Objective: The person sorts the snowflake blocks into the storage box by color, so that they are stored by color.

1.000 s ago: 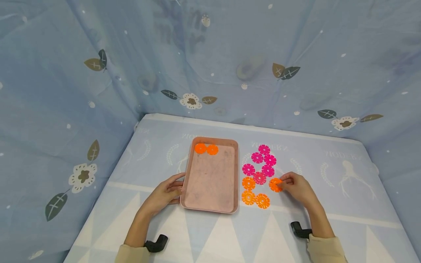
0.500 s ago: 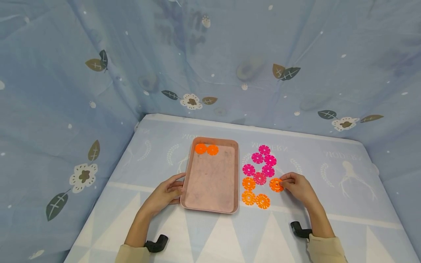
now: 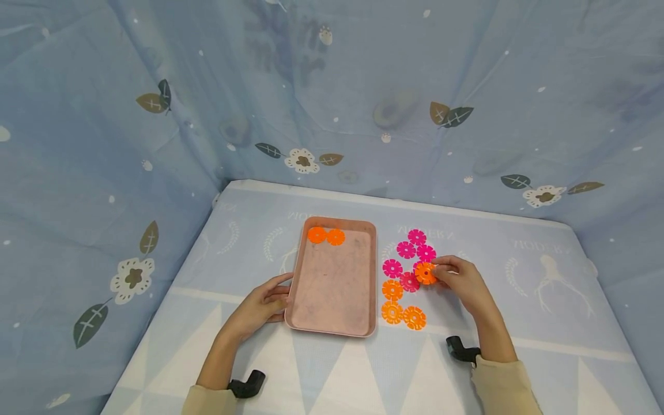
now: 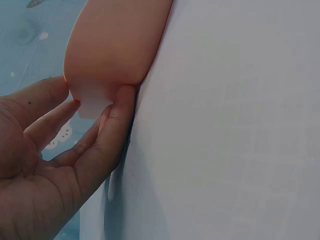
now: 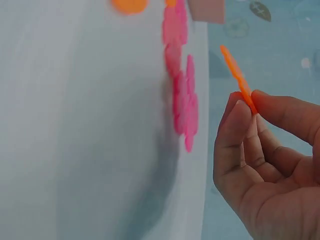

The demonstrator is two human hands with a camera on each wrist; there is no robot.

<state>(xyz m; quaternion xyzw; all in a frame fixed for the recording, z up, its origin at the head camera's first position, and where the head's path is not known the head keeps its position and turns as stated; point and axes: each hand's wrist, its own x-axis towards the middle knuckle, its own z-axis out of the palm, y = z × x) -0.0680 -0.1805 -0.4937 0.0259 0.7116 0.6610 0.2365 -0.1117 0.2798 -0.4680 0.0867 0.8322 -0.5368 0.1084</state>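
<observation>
My right hand pinches an orange notched plastic disc by its edge between thumb and fingers. In the right wrist view the orange disc is tilted nearly edge-on, raised off the table. Seen from the head, it overlaps the pink notched discs. My left hand holds the left side of a shallow pink tray; the left wrist view has its fingers against the tray wall. Two orange discs lie side by side in the tray's far left corner.
Three orange discs lie on the table just right of the tray, nearer me than the pink ones. A patterned cloth covers the table. Blue printed curtains hang behind and at both sides. Black wrist mounts sit at the wrists.
My right hand has picked the orange disc up from the table and moved it up and left, over the pink discs. The left hand and the tray have stayed still.
</observation>
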